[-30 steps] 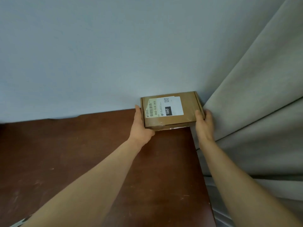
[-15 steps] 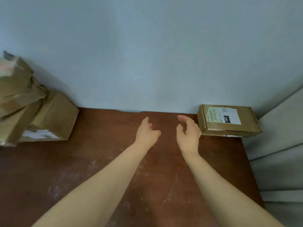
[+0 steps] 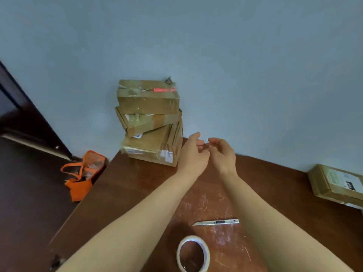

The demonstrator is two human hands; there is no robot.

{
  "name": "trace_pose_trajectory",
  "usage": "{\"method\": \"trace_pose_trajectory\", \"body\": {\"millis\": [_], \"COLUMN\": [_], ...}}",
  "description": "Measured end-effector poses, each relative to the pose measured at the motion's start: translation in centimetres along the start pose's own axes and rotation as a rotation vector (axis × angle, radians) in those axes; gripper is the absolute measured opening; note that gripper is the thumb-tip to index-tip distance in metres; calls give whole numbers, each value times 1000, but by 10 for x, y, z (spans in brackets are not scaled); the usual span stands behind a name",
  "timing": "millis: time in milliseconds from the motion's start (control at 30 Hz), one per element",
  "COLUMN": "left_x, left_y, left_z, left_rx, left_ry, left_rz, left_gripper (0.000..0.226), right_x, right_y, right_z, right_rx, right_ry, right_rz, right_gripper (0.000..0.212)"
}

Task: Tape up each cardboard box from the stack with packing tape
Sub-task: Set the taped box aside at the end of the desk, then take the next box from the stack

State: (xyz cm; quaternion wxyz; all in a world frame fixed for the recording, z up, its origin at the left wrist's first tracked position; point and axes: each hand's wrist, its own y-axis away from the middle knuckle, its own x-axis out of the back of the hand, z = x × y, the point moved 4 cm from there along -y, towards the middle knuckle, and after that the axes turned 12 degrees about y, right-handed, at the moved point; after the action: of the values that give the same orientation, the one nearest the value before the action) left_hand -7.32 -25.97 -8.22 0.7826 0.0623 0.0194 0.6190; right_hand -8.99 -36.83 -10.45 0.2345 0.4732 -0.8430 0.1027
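A leaning stack of cardboard boxes [image 3: 150, 122] stands at the table's far left corner against the wall. My left hand [image 3: 193, 152] and my right hand [image 3: 223, 154] hover side by side above the table, just right of the stack, both empty with loosely curled fingers. A flat labelled box [image 3: 337, 185] lies alone at the far right edge. A roll of clear packing tape [image 3: 193, 254] lies flat near the front edge between my forearms. A silver utility knife [image 3: 216, 222] rests on the table just beyond the roll.
The brown wooden table [image 3: 121, 193] is scratched and butts against a pale blue wall. An orange bag [image 3: 82, 174] sits on the dark floor to the left, below the table's left edge. A dark door frame [image 3: 23, 107] rises at far left.
Both hands let go of the labelled box at the right corner and swung left toward the stack. The view turned left and down, revealing the tape roll, the knife and the bag.
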Motion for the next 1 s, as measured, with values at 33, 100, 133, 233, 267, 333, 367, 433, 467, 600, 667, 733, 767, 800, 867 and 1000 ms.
{"method": "trace_pose_trajectory", "body": {"millis": [33,100,133,233,267,333,367,433,467,600,667,733,767,800,867,1000], "left_x": [12,35,47,79,89,108,117,136,145,169,174,176,176,176,177,184], "left_y": [3,6,8,11,11,8,4,-4,-8,-31,-47,-62,-67,-74,-86,-107], "left_z": [2,5,7,15,18,25,28,34,37,49,50,49,48,47,46,46], "left_rx": [-5,-42,-67,-98,-109,-125,-128,-115,-98,-28,32,81,99,116,156,197], "left_ry": [22,61,70,79,82,79,66,38,39,122,108,65,67,82,114,145], "left_rz": [27,102,149,274,309,377,411,487,524,610,596,586,577,568,556,534], "left_gripper": [54,49,47,46,46,47,48,50,50,31,49,70,74,77,82,83], "right_x": [-7,-19,-24,-35,-37,-40,-40,-43,-44,-54,-62,-70,-76,-81,-89,-96], "right_y": [1,-1,-3,-8,-11,-19,-25,-40,-47,-78,-95,-105,-110,-113,-117,-122], "right_z": [-9,-24,-30,-45,-50,-61,-68,-81,-87,-99,-101,-104,-104,-103,-103,-107], "right_rx": [-4,-9,-10,-1,6,30,48,75,81,114,123,138,143,128,118,96], "right_ry": [-18,-42,-50,-72,-71,-60,-51,-31,-19,18,16,17,7,-2,13,-36], "right_rz": [-8,-24,-32,-54,-63,-71,-69,-70,-77,-169,-239,-290,-307,-319,-313,-308], "right_gripper": [22,19,18,20,22,27,29,31,31,40,46,45,39,27,25,38]}}
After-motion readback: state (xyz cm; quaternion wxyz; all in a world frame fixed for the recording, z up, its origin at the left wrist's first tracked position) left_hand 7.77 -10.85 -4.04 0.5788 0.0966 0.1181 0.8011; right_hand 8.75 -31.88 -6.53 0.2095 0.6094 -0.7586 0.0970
